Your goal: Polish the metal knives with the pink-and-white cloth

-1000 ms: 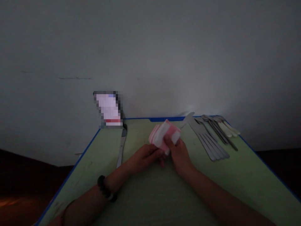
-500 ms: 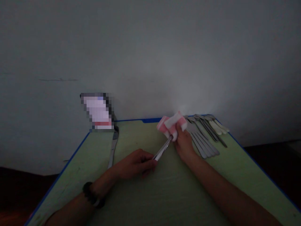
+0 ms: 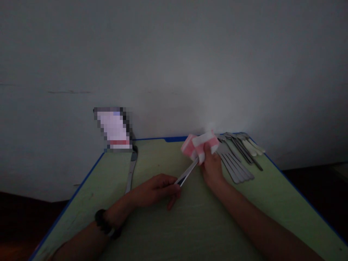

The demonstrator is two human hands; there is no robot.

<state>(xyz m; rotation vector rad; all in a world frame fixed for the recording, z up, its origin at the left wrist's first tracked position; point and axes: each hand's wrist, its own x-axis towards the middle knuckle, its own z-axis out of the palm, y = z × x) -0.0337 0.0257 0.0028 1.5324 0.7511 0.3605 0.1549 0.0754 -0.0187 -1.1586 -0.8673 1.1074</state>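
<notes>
My left hand (image 3: pixel 160 190) pinches the handle end of a shiny metal piece of cutlery (image 3: pixel 187 173) between thumb and fingers. Its far end disappears into a pink-and-white cloth (image 3: pixel 203 142), so whether it is a knife, fork or spoon is hidden. My right hand (image 3: pixel 213 166) is closed on the cloth, which is bunched around that end. Both hands are above the middle of the table. Just right of my right hand lies a fanned row of flat metal handles (image 3: pixel 237 170).
Forks with dark handles (image 3: pixel 240 148) and several pieces with white handles (image 3: pixel 251 148) lie at the back right of the green table (image 3: pixel 176 232). A metal utensil (image 3: pixel 131 170) lies at left, near a blurred-out phone-like screen (image 3: pixel 114 128) leaning on the wall (image 3: pixel 174 65).
The cloth has shifted slightly right and turned in my right hand. The cutlery has rolled a little, and a lower finger of my left hand has extended downward.
</notes>
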